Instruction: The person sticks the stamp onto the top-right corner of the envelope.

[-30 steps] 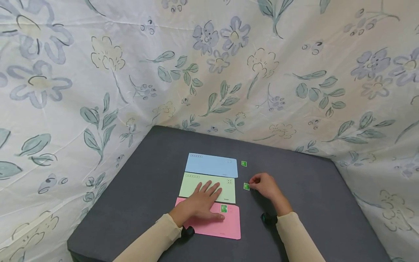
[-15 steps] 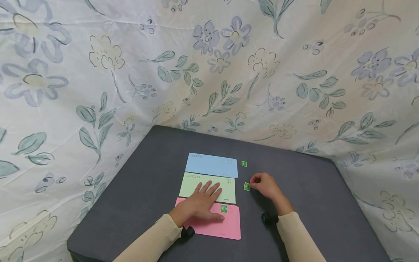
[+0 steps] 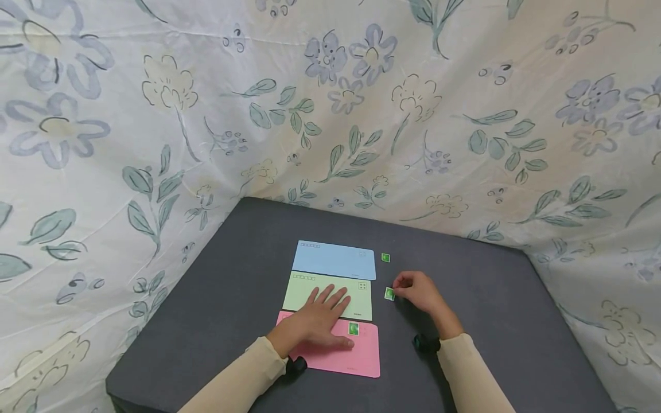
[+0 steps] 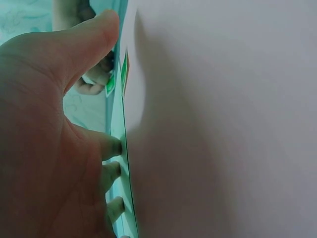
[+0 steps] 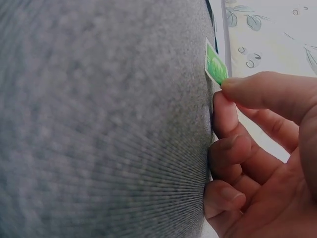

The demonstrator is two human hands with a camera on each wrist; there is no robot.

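Lying spread, the left hand (image 3: 316, 322) covers parts of the pink envelope (image 3: 356, 358), with its corner stamp (image 3: 353, 328), and the light-green envelope (image 3: 357, 301). Beside the latter, the right hand (image 3: 419, 293) pinches a loose stamp (image 3: 389, 294) at its edge, hardly moved since one second ago; lifting seems paused. Farther are the blue envelope (image 3: 333, 261) and the far stamp (image 3: 385, 258).

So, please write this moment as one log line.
left grip: spread over green envelope and pink envelope; right grip: pinches stamp by corner; blue envelope: unstamped
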